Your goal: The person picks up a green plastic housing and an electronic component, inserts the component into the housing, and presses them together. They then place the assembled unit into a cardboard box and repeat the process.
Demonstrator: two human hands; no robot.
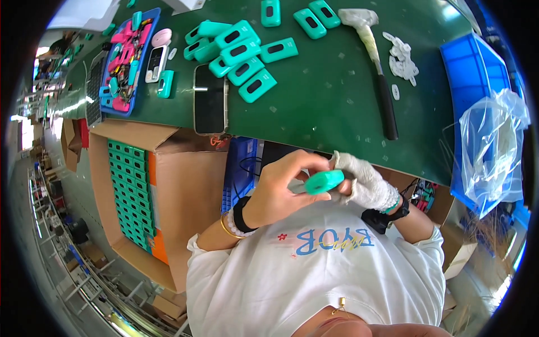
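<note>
Close to my chest, just off the table's front edge, both hands meet around a teal plastic case. My left hand is bare and grips the case between thumb and fingers. My right hand wears a pale fingerless work glove, and its bare fingertips press on the case's right end. Which face of the case has its window is hidden. Ahead on the green table lies a loose heap of similar teal cases with dark oval windows. A mallet with a wrapped head and black handle lies to their right.
Small white oval pieces lie beside the mallet. A phone rests near the table edge. A blue tray of mixed parts stands at left, above a cardboard box with rows of teal cases. Blue bins stand at right.
</note>
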